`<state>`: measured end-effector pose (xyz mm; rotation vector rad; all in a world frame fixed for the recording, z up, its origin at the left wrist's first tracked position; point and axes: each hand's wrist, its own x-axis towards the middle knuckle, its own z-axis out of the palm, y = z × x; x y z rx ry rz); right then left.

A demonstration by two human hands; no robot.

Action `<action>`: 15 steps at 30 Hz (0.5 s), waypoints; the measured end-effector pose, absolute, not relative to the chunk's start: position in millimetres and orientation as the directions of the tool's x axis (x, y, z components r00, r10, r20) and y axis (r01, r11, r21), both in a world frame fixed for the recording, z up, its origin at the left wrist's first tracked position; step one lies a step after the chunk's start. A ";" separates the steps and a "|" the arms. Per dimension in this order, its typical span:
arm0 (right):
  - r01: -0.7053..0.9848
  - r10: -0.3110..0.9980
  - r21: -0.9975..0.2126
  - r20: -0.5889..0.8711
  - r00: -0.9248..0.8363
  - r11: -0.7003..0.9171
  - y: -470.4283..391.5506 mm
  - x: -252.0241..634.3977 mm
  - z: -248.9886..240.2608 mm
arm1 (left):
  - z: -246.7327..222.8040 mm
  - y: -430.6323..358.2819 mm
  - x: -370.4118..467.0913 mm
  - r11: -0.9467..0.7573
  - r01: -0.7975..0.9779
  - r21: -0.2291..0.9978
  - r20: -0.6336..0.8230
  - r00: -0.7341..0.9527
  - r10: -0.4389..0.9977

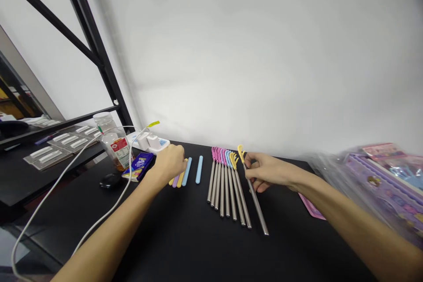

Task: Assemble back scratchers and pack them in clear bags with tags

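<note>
My right hand point(262, 171) grips a back scratcher point(256, 205) with a yellow claw head and a steel rod, just below its head. Left of it lies a row of several similar back scratchers point(228, 189), heads toward the wall, in pink, blue and yellow. My left hand point(171, 163) is curled closed over the upper ends of several coloured sticks point(180, 179), yellow, purple and blue. Its fingertips are hidden, so whatever it pinches cannot be made out. A single light blue stick point(199, 169) lies apart, between that bunch and the row.
At left stand a clear jar point(115, 145), a purple packet point(140, 164), a black mouse point(110, 181) and a white power strip point(161, 143) with cables. Purple packaging point(380, 183) and clear plastic lie at right. A white wall point(264, 53) rises behind the black table point(198, 246).
</note>
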<state>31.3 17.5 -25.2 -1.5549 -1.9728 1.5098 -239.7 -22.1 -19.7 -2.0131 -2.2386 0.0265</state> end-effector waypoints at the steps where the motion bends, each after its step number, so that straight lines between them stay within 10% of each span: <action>1: 0.599 0.815 -0.797 -0.398 -0.422 -0.078 17.4 31.0 -24.8 | -21.3 -22.3 -239.3 0.110 0.989 -0.098 0.082 -0.102 0.991; 15: 0.556 0.829 -0.829 -0.352 -0.434 -0.061 19.5 38.0 -18.8 | -9.9 -21.2 -222.6 0.043 0.998 -0.040 0.172 -0.036 0.985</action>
